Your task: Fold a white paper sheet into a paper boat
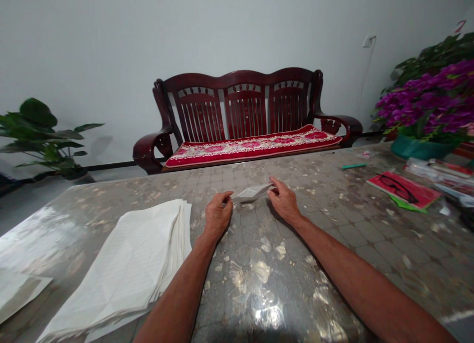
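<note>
Folded paper [252,193] over worktop [244,234]: I judge it light, limp, easily creased. Left hand [218,212] and right hand [284,200] pinch opposite ends; I'd take hold at edges.

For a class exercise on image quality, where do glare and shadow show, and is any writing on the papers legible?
Head view: glare whitens the tabletop at far left and bottom centre; head view: the potted plant at left casts a soft shadow on the wall; head view: no writing on the paper stack or folded paper is legible.
</note>
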A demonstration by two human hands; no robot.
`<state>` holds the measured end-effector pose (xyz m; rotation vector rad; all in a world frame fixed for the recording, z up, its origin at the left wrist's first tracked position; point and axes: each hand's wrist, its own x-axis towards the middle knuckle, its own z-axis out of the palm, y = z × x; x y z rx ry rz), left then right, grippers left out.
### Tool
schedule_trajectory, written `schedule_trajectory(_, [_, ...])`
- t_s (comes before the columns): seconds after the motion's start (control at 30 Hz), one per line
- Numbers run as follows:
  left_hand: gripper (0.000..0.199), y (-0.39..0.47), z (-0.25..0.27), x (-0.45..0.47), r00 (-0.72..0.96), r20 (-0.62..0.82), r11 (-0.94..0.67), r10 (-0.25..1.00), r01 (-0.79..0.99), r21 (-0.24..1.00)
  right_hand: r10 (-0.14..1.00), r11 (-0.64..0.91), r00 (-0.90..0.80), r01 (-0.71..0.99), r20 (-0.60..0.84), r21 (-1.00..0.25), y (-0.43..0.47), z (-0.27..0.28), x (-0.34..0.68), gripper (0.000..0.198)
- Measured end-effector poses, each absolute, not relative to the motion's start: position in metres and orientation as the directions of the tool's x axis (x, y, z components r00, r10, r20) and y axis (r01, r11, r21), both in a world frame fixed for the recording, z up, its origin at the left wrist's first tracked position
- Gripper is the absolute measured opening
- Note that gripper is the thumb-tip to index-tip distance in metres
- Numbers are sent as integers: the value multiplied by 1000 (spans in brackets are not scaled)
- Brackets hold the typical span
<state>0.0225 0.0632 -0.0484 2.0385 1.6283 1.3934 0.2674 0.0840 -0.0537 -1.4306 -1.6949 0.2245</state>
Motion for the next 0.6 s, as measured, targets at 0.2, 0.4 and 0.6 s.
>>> schedule_trajectory(0.2, [27,63,-50,21,-58,524,-358,850,667,654,871,360,-39,729,490,-582,84,-54,268,42])
schedule_trajectory(0.4, [28,65,-53,19,-117,459,-302,881,607,735,863,394,-61,703,502,-592,88,-58,271,37])
schedule_trajectory(0.6, [34,65,-53,20,-114,414,-281,903,573,770,847,437,-21,597,531,-673,93,-66,271,34])
